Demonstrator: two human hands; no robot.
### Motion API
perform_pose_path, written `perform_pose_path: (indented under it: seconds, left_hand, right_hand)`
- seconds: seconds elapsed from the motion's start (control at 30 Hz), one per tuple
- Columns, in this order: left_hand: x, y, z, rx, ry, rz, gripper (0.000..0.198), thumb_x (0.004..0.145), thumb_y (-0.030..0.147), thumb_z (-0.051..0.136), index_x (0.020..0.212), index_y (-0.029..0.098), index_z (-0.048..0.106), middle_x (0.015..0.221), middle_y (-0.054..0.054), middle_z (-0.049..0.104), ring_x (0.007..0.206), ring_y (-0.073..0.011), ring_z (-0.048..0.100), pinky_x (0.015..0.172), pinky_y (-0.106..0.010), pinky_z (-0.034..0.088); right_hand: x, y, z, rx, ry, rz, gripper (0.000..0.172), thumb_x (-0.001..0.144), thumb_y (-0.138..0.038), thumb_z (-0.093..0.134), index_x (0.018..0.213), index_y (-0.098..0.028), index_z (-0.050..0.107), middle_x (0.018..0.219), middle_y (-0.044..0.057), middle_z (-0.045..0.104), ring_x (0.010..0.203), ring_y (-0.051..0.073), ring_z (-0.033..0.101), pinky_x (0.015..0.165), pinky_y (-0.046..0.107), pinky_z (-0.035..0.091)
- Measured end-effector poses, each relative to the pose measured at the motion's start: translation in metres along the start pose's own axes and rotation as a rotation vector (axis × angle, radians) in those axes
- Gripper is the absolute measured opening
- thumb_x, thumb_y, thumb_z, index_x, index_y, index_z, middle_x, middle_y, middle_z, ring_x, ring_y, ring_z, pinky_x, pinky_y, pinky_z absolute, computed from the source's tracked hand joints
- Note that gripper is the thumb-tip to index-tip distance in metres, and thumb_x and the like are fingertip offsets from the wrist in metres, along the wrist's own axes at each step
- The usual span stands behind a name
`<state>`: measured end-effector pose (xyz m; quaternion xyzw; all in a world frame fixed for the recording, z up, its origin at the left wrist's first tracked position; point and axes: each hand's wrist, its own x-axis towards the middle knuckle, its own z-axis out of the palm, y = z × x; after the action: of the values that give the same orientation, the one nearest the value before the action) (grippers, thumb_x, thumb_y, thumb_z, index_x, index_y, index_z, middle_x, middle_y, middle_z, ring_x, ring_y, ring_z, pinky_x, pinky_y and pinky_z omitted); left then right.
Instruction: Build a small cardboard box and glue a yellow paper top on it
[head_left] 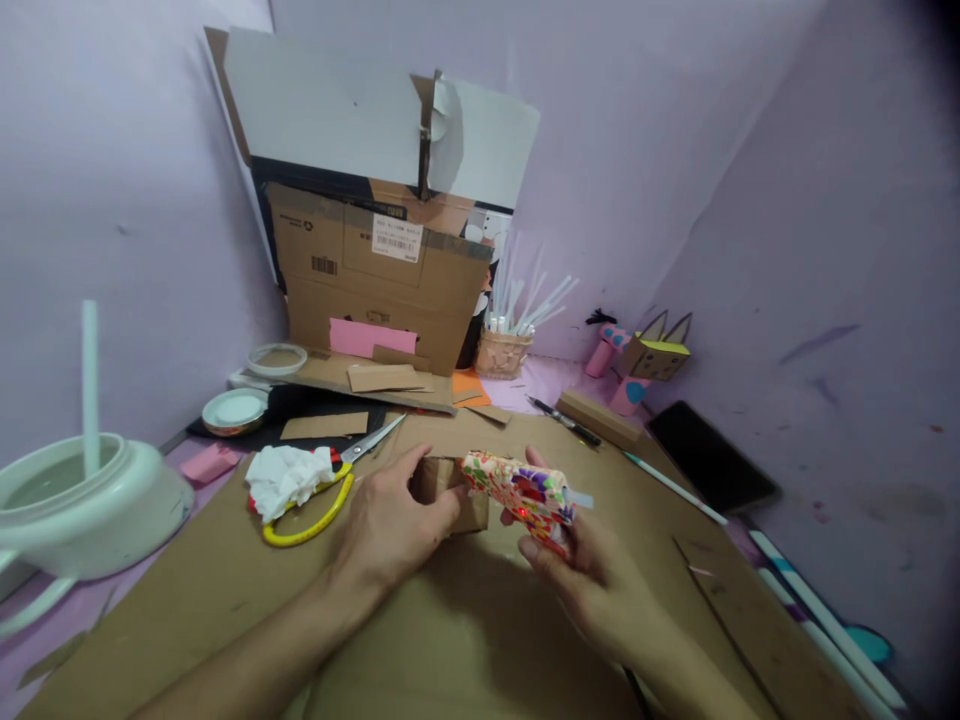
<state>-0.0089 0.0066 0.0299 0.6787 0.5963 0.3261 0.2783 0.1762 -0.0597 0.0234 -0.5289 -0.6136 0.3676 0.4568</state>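
My right hand is wrapped round a flower-patterned hot glue gun, with a red light lit on its side. A clear glue stick pokes out of the gun's back end. The gun points left at a small folded cardboard piece, open like a box, and its nozzle is hidden there. My left hand grips that piece by its left side, thumb in front. Left of this hand lie yellow-handled scissors and a crumpled white tissue.
A large cardboard sheet covers the table. Cardboard boxes stand behind, beside a cup of glue sticks. A white pot is at left. A pen, a phone and a cardboard animal figure are at right.
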Motion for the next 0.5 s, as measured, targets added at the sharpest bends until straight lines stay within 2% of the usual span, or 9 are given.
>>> perform_pose_path:
  seconds: [0.17,0.37,0.5]
  left_hand:
    - [0.0001,0.0006,-0.0018,0.001,-0.005,-0.009,0.061,0.067,0.049,0.062,0.119,0.017,0.058,0.102,-0.010,0.069,0.092,-0.0282,0.063,0.082,-0.037,0.048]
    - [0.0023,-0.0037,0.0003,0.013,0.007,0.025,0.063,0.068,0.055,0.060,0.119,0.017,0.058,0.103,-0.011,0.068,0.093,-0.0293,0.062,0.080,-0.039,0.048]
    - [0.0030,-0.0053,0.0011,0.019,0.011,0.032,0.061,0.069,0.052,0.060,0.119,0.017,0.058,0.105,-0.011,0.068,0.094,-0.0292,0.061,0.081,-0.039,0.047]
  right_hand:
    - [-0.0003,0.0015,0.0002,-0.040,-0.006,0.006,0.036,0.079,-0.026,0.055,0.114,-0.021,0.059,0.122,0.011,0.058,0.108,0.026,0.054,0.094,0.039,0.039]
    - [-0.0002,0.0017,0.0002,-0.085,0.001,0.039,0.034,0.080,-0.029,0.053,0.112,-0.018,0.058,0.105,0.010,0.065,0.079,0.022,0.059,0.071,0.033,0.046]
    - [-0.0006,0.0029,-0.0002,-0.098,0.011,0.039,0.030,0.080,-0.029,0.054,0.107,-0.018,0.061,0.101,0.009,0.065,0.077,0.021,0.058,0.065,0.029,0.045]
